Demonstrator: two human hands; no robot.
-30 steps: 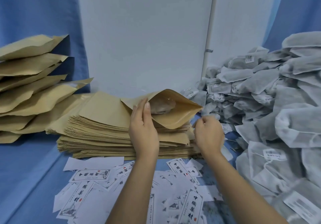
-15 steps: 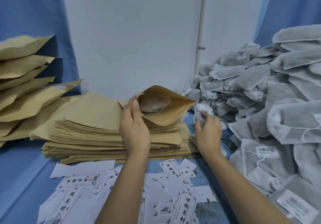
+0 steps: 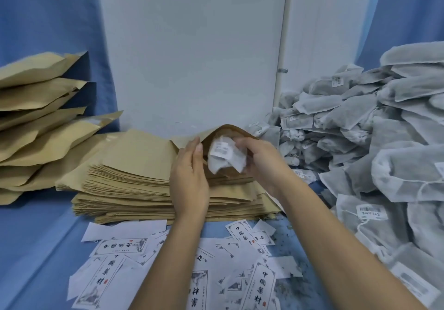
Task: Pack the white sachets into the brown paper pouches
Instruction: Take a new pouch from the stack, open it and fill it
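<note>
An open brown paper pouch (image 3: pixel 228 130) lies on top of a flat stack of empty pouches (image 3: pixel 134 180) in the middle. My left hand (image 3: pixel 188 177) holds its mouth open at the left edge, thumb and fingers on the flap. My right hand (image 3: pixel 260 158) grips a white sachet (image 3: pixel 224 158) with a small barcode label and has it at the pouch mouth, partly inside. The pouch's lower half is hidden behind the sachet and my hands.
A large heap of white sachets (image 3: pixel 365 146) fills the right side. Filled brown pouches (image 3: pixel 40 117) are stacked at the left. Printed paper labels (image 3: pixel 120 247) lie scattered on the blue table in front. A white wall panel (image 3: pixel 192 57) stands behind.
My right hand picked a white sachet from beside the heap and carried it left into the mouth of the open pouch. My left hand stayed on the pouch's edge.
</note>
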